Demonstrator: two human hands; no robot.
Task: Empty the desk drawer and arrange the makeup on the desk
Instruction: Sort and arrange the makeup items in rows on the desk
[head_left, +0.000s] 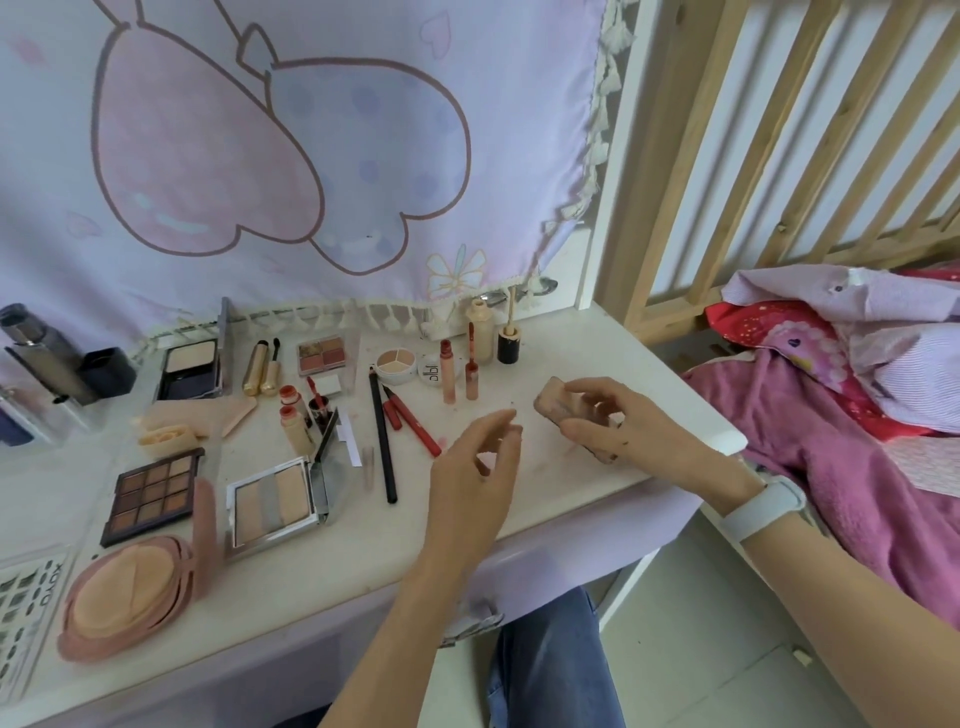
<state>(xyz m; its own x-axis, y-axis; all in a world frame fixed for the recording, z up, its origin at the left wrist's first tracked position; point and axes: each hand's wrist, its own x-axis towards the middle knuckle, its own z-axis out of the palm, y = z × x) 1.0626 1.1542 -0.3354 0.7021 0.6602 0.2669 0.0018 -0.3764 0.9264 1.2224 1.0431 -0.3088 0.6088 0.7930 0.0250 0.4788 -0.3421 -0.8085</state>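
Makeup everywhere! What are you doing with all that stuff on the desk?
A person is laying makeup out on a white desk. The right hand holds a small pinkish case near the desk's right edge, and the left hand hovers beside it, fingers loose, holding nothing. Already spread out to the left are a brown eyeshadow palette, a round pink powder compact, a long black pencil and several lipstick tubes.

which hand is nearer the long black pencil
Left. The left hand hovers open just to the right of the long black pencil. The right hand is farther right, gripping a pinkish compact.
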